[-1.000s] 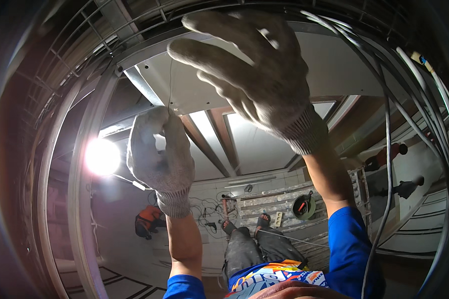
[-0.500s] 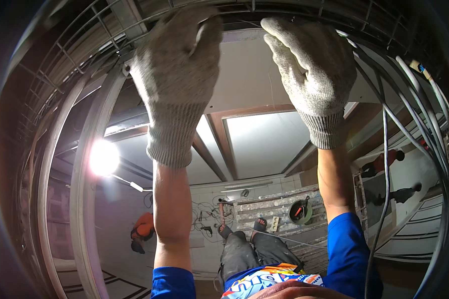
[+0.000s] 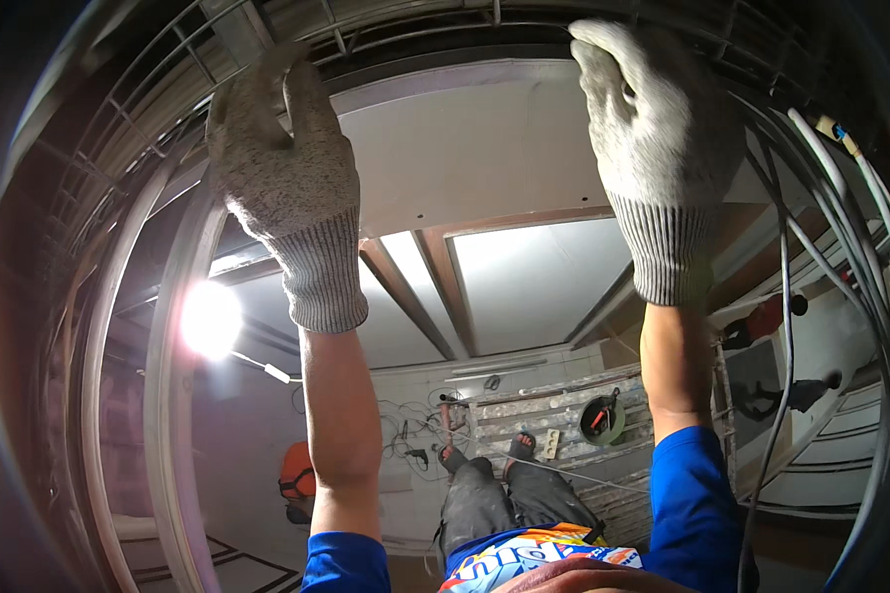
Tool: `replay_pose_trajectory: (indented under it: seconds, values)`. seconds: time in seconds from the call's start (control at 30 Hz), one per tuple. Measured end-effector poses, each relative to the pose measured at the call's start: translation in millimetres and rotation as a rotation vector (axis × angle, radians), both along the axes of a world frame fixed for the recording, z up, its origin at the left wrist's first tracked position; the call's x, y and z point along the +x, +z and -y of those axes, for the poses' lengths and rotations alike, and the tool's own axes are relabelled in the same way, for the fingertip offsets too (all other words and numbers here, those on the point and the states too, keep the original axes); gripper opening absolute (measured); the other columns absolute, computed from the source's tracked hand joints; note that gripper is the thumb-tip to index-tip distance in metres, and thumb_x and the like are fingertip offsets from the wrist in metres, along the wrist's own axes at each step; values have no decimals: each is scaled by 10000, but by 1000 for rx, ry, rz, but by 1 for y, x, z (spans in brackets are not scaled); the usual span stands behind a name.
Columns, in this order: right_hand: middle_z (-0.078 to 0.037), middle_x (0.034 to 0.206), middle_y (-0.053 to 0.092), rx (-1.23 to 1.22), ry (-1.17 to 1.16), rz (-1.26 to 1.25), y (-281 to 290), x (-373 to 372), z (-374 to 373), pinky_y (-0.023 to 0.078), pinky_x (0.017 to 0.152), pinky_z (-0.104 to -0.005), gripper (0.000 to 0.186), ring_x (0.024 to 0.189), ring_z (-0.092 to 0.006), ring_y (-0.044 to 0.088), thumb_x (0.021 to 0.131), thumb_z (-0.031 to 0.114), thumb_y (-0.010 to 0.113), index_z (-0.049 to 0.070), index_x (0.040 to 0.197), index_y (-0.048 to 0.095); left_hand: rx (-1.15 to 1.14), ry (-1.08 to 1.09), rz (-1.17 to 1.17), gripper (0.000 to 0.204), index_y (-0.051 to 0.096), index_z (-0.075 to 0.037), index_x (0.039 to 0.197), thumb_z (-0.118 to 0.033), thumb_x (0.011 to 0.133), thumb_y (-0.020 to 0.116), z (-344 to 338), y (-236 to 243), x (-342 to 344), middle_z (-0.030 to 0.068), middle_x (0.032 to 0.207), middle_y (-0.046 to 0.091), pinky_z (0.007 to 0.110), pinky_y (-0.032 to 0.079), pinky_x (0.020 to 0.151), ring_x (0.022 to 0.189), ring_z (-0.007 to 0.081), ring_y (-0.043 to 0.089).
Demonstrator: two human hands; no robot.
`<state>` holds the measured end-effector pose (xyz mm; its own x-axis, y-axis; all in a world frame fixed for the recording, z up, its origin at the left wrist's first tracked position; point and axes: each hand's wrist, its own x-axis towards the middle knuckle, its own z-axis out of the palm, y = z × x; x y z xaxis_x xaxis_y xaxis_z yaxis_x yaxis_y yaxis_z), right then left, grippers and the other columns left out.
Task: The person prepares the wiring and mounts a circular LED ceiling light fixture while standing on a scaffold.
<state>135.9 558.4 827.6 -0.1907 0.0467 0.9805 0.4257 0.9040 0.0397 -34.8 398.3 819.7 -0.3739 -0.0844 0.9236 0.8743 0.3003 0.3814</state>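
Both my hands wear grey knitted gloves and are raised overhead, just under a wire mesh tray. My left hand is closed, its fingers curled up by the mesh and a pale metal rail. Its fingertips are dark and blurred, so I cannot make out what is in them. My right hand is closed too, thumb and forefinger pressed together near the dark edge above a pale panel. Anything it pinches is too thin to name. The hands are well apart, with the panel showing between them.
Grey cables hang in a bundle at the right. A bright lamp shines at the left. Below, I stand on a slatted, paint-spotted platform beside a bucket with tools. A person in orange and others at right are on the floor.
My hands have moved farther apart: the left went left and slightly down, the right went right. More of the panel shows between them. The person in orange has shifted.
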Motion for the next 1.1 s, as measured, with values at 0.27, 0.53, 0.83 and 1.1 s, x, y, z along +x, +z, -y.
replay_pose_trajectory:
  seconds: [0.27,0.53,0.83,1.1]
  values:
    - [-56,831,673,125,307,44,19,-33,-10,547,678,-394,173,771,-249,688,830,35,733,111,964,655,-190,141,-159,280,763,-135,1132,-296,951,624,-14,-3,-21,144,1100,744,521,475,1062,1089,354,690]
    - [-102,848,663,109,416,215,18,-18,-11,542,697,-405,231,770,-282,674,850,-29,678,72,1054,635,-567,70,135,373,697,-97,1247,-327,998,540,3,16,-10,174,1065,699,476,507,935,1008,327,680]
    - [-113,873,697,19,656,-15,8,-56,-9,557,703,-372,260,761,-274,698,826,-122,613,44,1024,638,-333,-59,112,393,734,-85,1191,-361,949,591,8,22,7,156,922,704,434,523,853,855,262,672]
    - [-92,817,674,124,674,-136,14,-54,-22,508,605,-301,236,677,-179,651,803,-142,616,37,957,626,-268,-112,196,220,768,-63,955,-259,864,727,-27,23,0,140,896,747,393,553,780,852,279,720]
